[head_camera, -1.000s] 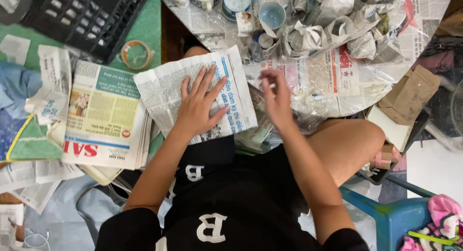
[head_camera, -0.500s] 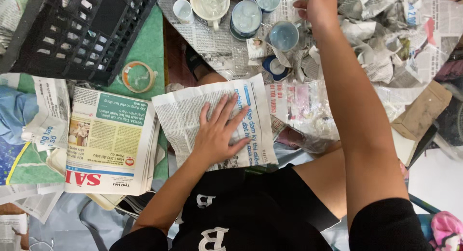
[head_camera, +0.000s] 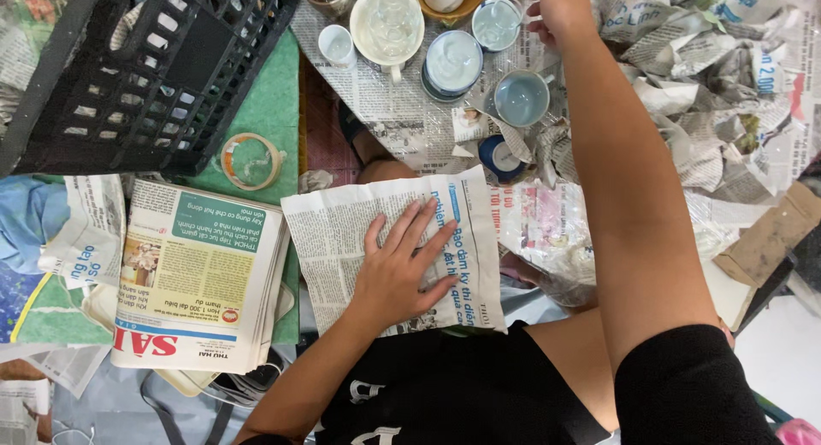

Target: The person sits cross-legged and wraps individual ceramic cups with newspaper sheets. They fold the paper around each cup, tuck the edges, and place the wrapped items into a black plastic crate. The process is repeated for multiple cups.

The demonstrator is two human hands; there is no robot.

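Note:
My left hand (head_camera: 398,270) lies flat, fingers spread, on a single newspaper sheet (head_camera: 342,240) spread over my lap. My right arm stretches forward, and my right hand (head_camera: 560,9) sits at the top edge of the view, its fingers against the rim of a pale blue cup (head_camera: 499,22). The frame cuts off part of that hand, so its grip is unclear. Near it stand several cups on newspaper: a cream mug (head_camera: 386,24), a small white cup (head_camera: 336,45), a blue saucer-like dish (head_camera: 453,62) and a light blue cup (head_camera: 522,97).
A black plastic crate (head_camera: 128,69) fills the top left, with a roll of tape (head_camera: 250,161) beside it. A stack of newspapers (head_camera: 201,274) lies to my left. Crumpled newspaper (head_camera: 684,69) and a piece of cardboard (head_camera: 770,235) lie on the right.
My right hand has left the sheet on my lap and reached forward to the cups. My left hand stays flat on the sheet. The view has tilted forward.

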